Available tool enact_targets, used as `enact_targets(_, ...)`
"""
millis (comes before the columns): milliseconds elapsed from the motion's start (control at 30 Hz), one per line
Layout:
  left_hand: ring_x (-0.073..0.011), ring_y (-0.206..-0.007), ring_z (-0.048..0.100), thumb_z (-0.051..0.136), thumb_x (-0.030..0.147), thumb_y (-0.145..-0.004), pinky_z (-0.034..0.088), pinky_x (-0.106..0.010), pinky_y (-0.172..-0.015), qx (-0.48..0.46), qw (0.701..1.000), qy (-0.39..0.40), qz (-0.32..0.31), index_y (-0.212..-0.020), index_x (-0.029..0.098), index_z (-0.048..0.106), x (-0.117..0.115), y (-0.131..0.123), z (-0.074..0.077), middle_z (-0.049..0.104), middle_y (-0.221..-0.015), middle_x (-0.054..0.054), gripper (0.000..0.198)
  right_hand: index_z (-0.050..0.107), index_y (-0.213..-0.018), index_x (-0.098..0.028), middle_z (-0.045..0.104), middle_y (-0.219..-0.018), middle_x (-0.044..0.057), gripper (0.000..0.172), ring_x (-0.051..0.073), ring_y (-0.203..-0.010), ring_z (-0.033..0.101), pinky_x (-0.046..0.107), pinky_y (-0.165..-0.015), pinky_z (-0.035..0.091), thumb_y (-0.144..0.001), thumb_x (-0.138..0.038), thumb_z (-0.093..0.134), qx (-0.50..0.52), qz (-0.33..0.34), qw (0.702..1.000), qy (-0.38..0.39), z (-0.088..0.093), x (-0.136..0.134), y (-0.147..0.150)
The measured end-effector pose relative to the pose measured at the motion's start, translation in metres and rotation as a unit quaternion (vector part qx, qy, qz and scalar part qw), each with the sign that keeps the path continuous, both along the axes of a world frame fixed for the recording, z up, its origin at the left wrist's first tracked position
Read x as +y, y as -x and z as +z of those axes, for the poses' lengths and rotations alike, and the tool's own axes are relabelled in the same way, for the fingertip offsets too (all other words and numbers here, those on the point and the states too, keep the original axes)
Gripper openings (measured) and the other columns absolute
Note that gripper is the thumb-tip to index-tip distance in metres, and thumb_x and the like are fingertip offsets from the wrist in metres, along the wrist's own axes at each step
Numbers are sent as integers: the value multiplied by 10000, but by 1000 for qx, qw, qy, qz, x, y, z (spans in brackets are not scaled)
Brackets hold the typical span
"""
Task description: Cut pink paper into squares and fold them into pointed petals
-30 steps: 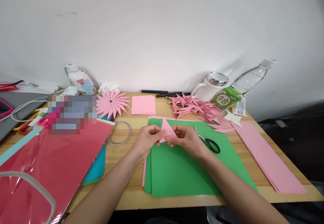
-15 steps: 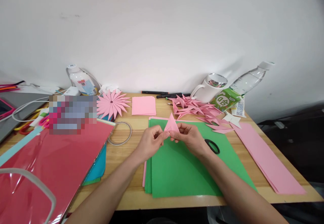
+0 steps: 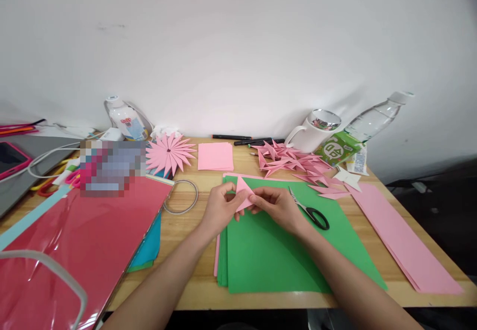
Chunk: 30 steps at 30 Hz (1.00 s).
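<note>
Head cam: L hand (image 3: 221, 205) & R hand (image 3: 278, 207) pinch pink triangle (image 3: 243, 190), fingers nearly closed, over green sheets (image 3: 279, 265), toward their 11 o'clock corner. Folding looks part-done. From triangle: pinwheel (image 3: 169, 157) assembled, 10 o'clock; folded pcs (image 3: 294, 162), 2 o'clock; sq. stack (image 3: 215, 156) unfolded, 11 o'clock.

Folded pink piece (image 3: 242, 185): matt paper, crisp creases. Green sheets (image 3: 279, 260): matt, smooth paper. Scissors (image 3: 317, 217): metal blades, black plastic-looking handles. Table (image 3: 181, 225): smooth, grained wood. Red pack (image 3: 85, 225): glossy clear plastic film, wrinkled. Mug lid (image 3: 325, 119): mirror-bright, metallic. Bottle (image 3: 376, 117): transparent plastic.
</note>
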<state>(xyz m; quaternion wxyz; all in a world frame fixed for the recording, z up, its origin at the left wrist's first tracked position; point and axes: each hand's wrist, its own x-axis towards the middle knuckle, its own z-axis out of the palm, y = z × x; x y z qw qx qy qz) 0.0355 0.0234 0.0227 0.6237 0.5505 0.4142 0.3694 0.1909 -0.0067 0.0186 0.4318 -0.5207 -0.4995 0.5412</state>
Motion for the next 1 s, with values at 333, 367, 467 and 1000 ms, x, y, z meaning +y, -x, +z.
enact_targets(333,-143,-507,602,703,317,-656,506,-266,-503,-84,990,99,-50,-770,98,638,2,1,0,652,-608,-49,255,592,-733,-155,615,-544,-11,384,111,-464,572,226,-446,480,-606,-469,773,28,-31,999,-7,-3,-1,-2)
enact_targets(367,-138,-498,595,708,304,-648,499,-260,-491,-88,989,108,-42,-770,91,644,2,1,-1,654,-608,-53,254,581,-752,-163,618,-557,-11,380,121,-485,587,234,-458,488,-616,-464,769,35,-33,999,-14,-4,-1,-2)
enact_targets(467,-131,-486,587,722,284,-622,486,-246,-477,-110,986,123,-15,-738,82,653,4,1,-1,656,-604,-60,244,586,-784,-179,633,-625,5,300,141,-567,613,268,-544,517,-698,-433,721,5,-33,996,-78,-6,-3,-1)
enact_targets(1000,-154,-482,616,670,164,-660,502,-255,-464,-164,969,175,-59,-812,77,631,8,8,4,678,-630,-61,179,667,-796,-179,664,-717,24,52,132,-621,613,239,-567,508,-774,-225,680,-138,-38,949,-280,-6,-6,-2)
